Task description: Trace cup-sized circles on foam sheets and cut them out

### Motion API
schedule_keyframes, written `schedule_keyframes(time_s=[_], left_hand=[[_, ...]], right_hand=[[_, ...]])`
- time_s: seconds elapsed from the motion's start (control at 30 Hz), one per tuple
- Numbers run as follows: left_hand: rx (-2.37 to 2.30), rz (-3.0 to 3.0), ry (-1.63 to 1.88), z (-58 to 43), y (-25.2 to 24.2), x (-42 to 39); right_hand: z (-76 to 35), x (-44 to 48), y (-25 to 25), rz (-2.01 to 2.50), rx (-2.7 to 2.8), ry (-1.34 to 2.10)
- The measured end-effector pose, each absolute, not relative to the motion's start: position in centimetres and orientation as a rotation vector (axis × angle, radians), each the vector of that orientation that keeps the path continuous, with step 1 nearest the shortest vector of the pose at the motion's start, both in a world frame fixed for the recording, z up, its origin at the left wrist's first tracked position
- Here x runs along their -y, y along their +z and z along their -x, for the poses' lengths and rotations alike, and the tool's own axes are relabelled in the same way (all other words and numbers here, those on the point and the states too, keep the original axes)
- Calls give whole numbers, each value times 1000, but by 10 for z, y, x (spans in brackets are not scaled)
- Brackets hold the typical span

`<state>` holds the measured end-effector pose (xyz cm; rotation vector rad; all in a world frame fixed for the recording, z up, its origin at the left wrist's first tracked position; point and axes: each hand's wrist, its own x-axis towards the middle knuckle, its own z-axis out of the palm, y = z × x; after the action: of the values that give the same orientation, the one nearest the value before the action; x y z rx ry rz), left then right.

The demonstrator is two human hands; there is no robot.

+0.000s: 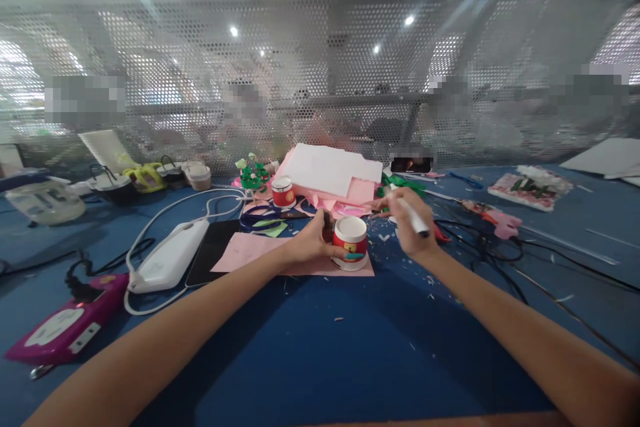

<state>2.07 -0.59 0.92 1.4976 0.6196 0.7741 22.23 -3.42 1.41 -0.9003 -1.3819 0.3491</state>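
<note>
My left hand [313,240] is closed around a small red and white cup [350,233], which stands on a sheet of pink paper [255,250]. A thumb with a teal nail lies across the cup's front. To the right of the cup, my right hand [413,220] grips a white marker [416,217] with a dark end pointing toward me; the hand is slightly blurred. Behind the cup lies a pair of dark blue scissors [257,217] over a scrap of green paper [273,228]. A second red and white cup [283,193] stands farther back.
White sheets [327,170] are piled on pink paper at the back. At left are a white power bank [173,257] with a cable and a magenta power strip [70,323]. Black cords [480,247] and a pink glue gun [503,221] lie right. Paper scraps litter the blue table [320,360].
</note>
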Motion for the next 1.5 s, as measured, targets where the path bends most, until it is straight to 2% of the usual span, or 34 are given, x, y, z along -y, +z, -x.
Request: schedule_keyframes(time_s=[0.13,0.43,0.53,0.73,0.93,1.1,1.23,1.5], left_hand=[[-589,-1523,753,-20,9,6],[-581,-1523,792,-20,1,-1],[-535,-1494,788,-20,0,-5],[-443,-1491,873,-22,0,-9],[-368,-1659,902,-32,32,-3],[-645,-1879,684,-44,58,2],[-794,-1962,714,-47,52,2],[-772,-1924,781,-47,37,3]], right_hand=[[-239,43,25,774,1272,491],[-228,75,-7,858,1321,789],[-227,73,-8,899,1297,799],[-233,63,-5,712,1179,717],[-234,58,2,731,1155,646],[-240,54,7,705,1100,626],[-241,53,9,714,1045,619],[-242,52,5,699,1058,671]])
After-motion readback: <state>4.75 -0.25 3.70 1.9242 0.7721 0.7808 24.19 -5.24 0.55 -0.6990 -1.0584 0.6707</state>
